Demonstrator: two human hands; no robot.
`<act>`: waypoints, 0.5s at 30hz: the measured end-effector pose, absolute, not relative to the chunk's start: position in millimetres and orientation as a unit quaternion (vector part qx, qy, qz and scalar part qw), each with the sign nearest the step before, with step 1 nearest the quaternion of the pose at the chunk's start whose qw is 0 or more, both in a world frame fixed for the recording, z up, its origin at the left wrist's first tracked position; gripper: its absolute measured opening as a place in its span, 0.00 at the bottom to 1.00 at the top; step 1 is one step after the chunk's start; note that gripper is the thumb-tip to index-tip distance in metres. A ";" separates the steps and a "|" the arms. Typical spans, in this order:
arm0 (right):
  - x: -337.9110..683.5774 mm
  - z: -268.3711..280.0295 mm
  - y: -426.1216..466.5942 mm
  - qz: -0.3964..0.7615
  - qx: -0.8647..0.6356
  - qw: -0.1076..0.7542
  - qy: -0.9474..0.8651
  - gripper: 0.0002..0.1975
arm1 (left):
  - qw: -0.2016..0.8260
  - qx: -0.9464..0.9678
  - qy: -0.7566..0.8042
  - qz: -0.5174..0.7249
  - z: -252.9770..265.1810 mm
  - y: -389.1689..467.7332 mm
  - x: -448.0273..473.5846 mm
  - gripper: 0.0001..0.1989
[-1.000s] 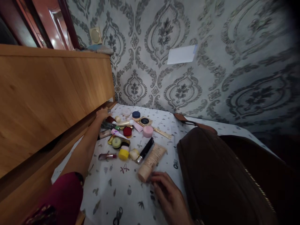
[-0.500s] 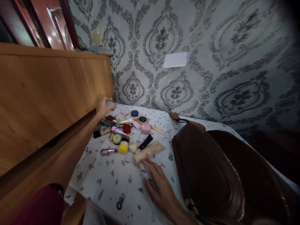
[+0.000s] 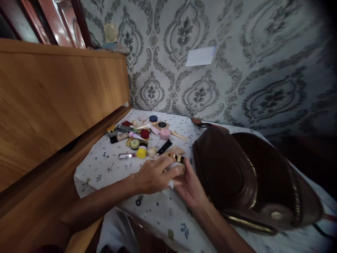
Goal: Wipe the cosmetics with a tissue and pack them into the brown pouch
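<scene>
Over the front of the cloth, both hands meet around a small clear container with a gold-and-dark band (image 3: 179, 159). My left hand (image 3: 154, 175) is closed, its thumb and fingers gripping the container from the left. My right hand (image 3: 191, 188) curls around it from below and the right. A scrap of something white (image 3: 171, 183) pokes out between the palms; its kind cannot be made out. Just behind the hands lies a beige squeeze tube (image 3: 177, 151), partly covered by them. A black tube (image 3: 164, 147) and a cream-coloured round jar (image 3: 152, 151) are close by.
Cosmetics cluster farther back: a yellow jar (image 3: 141, 152), a pink jar (image 3: 165, 134), a lip gloss tube (image 3: 126, 155) and a black-capped foundation tube (image 3: 118, 138). On the right sits a large brown leather bag (image 3: 221, 165). A wooden panel (image 3: 65, 84) borders the left side.
My left hand has come from the far left corner to the front middle, bringing the container to my right hand. My right hand has risen slightly and turned to meet it.
</scene>
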State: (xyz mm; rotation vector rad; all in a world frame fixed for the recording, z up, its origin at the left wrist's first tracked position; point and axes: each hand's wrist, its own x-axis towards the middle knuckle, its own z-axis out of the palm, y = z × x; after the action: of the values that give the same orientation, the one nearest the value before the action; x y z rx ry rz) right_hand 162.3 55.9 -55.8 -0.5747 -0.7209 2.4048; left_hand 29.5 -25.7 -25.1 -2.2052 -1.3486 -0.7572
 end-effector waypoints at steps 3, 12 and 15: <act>163.4 -61.7 59.1 0.900 -0.222 0.304 -0.220 0.12 | 0.130 -0.789 -0.462 -0.383 -33.9 -21.4 20.1 0.12; 161.7 -73.7 67.7 0.871 -0.261 0.376 -0.177 0.15 | 0.026 -0.794 -0.500 -0.345 -69.2 -1.6 -1.3 0.08; 163.1 -73.6 67.6 0.864 -0.256 0.395 -0.177 0.12 | 0.025 -0.852 -0.466 -0.238 -75.7 -0.3 -6.0 0.13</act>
State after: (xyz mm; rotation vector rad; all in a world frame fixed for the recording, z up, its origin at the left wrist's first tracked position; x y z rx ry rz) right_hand 163.1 67.6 -73.6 -0.6491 -0.4489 2.1912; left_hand -6.0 -0.3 -75.7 -2.6340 -1.4415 -0.7344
